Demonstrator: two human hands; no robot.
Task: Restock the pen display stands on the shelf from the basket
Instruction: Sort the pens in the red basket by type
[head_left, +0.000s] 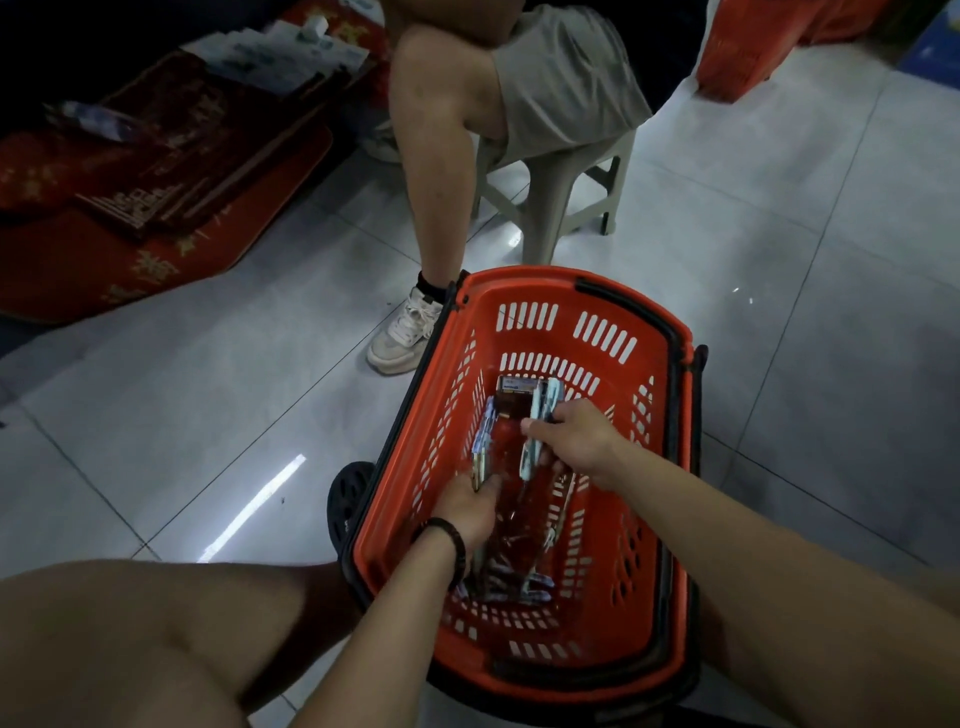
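An orange plastic basket (613, 519) with black handles stands on the tiled floor below me. Several pen packs (511, 556) lie on its bottom, some in clear wrapping with blue and white cards. Both my hands reach into it. My right hand (576, 436) grips a bundle of blue-and-white pen packs (543, 410) near the far end. My left hand (470, 506), with a dark band on the wrist, closes on another pack (482, 449) at the left side. No shelf or display stand is in view.
Another person sits on a pale plastic stool (556, 187) just beyond the basket, one white shoe (405, 332) close to its far left corner. A red mat (156, 176) with packaged goods lies at the left. My knee (156, 639) is at the lower left.
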